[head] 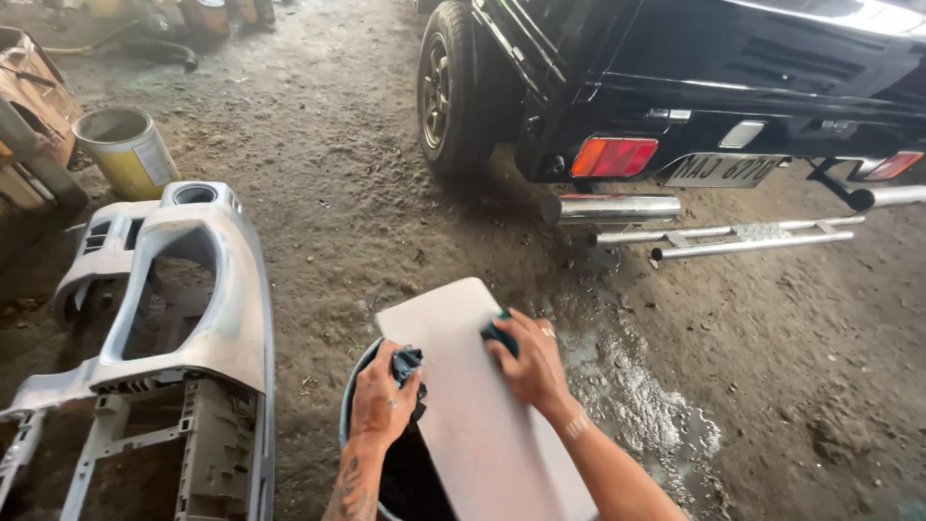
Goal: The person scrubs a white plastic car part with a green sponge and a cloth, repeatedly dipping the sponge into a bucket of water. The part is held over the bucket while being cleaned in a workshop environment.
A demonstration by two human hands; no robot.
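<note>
I've got a grey dashboard shell [183, 318] lying on the dirt floor [338, 174] at left, with a yellow paint can [125, 150] (open top) just beyond its far end and some rusty brown parts [34, 106] at the left edge. Top right is the rear of a black vehicle [733, 68]: rear wheel [453, 87], red tail lights [613, 156], chrome exhaust pipe [617, 207] and a metal step bar [752, 236]. A wet patch [637, 386] spreads on the ground below the bumper.

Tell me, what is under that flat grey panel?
Under the grey panel sits a dark bucket with a blue rim; only its left side shows. The panel and the left hand cover the rest, so its contents cannot be seen.
</note>
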